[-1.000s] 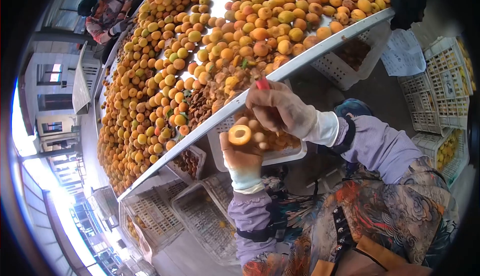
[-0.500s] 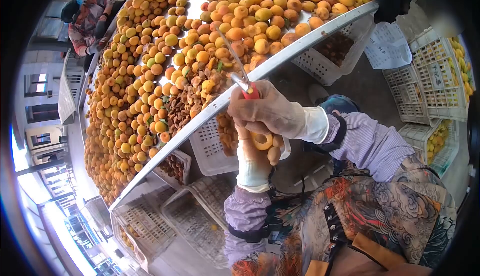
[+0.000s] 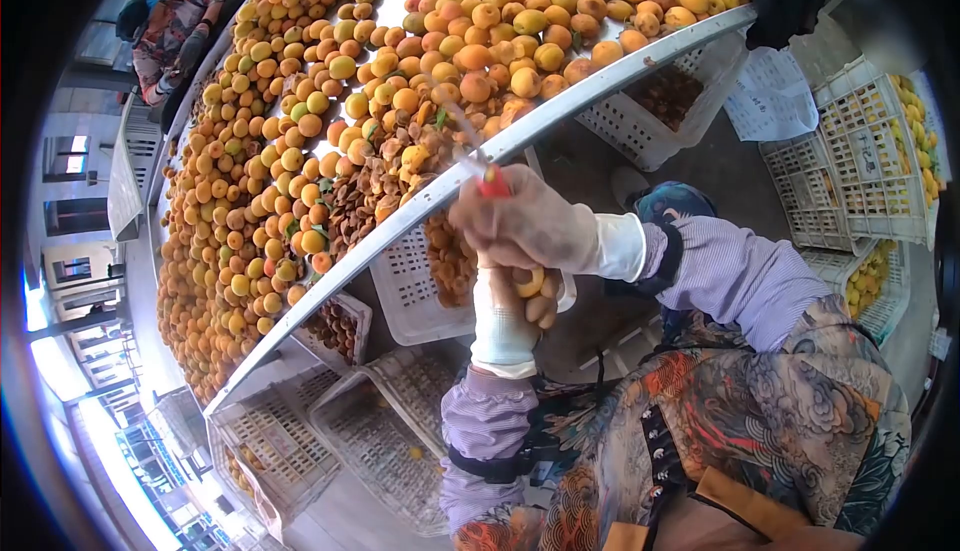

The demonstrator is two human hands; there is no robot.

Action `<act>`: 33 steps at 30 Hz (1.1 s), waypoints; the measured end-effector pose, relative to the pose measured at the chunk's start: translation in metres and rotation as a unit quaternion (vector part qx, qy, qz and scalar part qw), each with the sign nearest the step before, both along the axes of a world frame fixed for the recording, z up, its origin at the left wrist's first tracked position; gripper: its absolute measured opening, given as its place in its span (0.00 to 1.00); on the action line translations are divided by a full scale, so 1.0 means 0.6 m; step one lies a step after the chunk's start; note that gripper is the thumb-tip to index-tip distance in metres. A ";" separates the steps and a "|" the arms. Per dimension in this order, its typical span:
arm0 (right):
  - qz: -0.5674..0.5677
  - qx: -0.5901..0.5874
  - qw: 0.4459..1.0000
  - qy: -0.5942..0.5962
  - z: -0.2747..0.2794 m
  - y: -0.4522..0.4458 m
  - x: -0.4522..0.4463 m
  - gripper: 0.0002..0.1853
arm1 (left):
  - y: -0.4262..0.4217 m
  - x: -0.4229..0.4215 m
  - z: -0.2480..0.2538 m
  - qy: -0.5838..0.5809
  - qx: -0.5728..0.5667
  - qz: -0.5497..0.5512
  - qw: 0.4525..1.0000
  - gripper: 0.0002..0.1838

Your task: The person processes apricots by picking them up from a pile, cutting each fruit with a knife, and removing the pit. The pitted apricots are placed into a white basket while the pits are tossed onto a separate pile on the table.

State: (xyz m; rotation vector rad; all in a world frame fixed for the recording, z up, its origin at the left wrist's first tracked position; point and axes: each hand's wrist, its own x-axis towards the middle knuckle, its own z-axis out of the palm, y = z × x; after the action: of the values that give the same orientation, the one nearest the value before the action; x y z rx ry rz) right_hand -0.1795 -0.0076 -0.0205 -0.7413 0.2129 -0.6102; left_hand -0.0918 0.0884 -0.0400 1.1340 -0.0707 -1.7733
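My right hand (image 3: 535, 223), in a thin glove with a white cuff, is closed round the red handle of a knife (image 3: 492, 182). The blade is smeared by motion and points up over the table edge. Just below, my left hand (image 3: 505, 316) is curled, its fingers partly hidden behind the right hand. A cut apricot (image 3: 530, 281) shows its orange flesh within its grip. Beyond the metal rim lie whole apricots (image 3: 400, 101) in a large heap. Near the rim sits a pile of brown apricot pits (image 3: 365, 206).
A metal table edge (image 3: 345, 263) runs diagonally ahead of me. Under it stands a white crate (image 3: 405, 296) with orange fruit pieces. More crates stand lower left (image 3: 385, 426) and stacked at right (image 3: 850, 166). A co-worker (image 3: 175, 36) is at the table's far left.
Both hands have shifted slightly left. The right hand and knife are now blurred by motion, and less of the cut apricot shows. The co-worker's arms have moved.
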 end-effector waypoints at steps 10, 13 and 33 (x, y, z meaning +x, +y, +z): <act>-0.104 0.086 0.989 0.067 -0.001 0.011 0.022 0.18 | -0.005 0.001 0.005 0.027 0.031 0.048 0.998 0.27; -0.094 0.105 0.986 0.093 0.003 -0.001 0.010 0.20 | 0.000 0.005 0.002 0.041 -0.041 0.039 0.998 0.27; -0.270 0.117 0.955 0.033 0.025 -0.070 -0.041 0.19 | -0.135 0.091 0.078 -0.339 -0.184 0.134 0.913 0.20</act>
State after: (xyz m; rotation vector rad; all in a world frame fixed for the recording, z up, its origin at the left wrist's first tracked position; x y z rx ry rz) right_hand -0.2038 -0.0494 -0.0054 -0.4690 0.5510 -1.0601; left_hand -0.0371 0.0073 0.0067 1.3478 -0.6104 -1.0037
